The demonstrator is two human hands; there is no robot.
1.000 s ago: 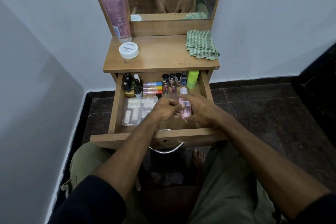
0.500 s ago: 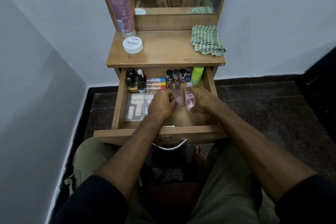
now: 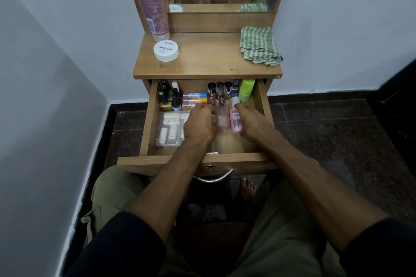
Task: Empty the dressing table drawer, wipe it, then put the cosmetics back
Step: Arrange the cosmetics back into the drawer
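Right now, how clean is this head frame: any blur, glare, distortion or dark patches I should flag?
Head view: wide-angle bend curves the walls and floor edge; light is dim, darkest over the lap and floor. The tabletop shows a soft sheen, no harsh glare. Left hand and right hand look slightly soft; small labels in the drawer are unreadable, though the white jar reads clearly.

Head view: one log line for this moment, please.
stage: restocking | left hand: on clear bottle | right hand: placing pink bottle | drawer: open
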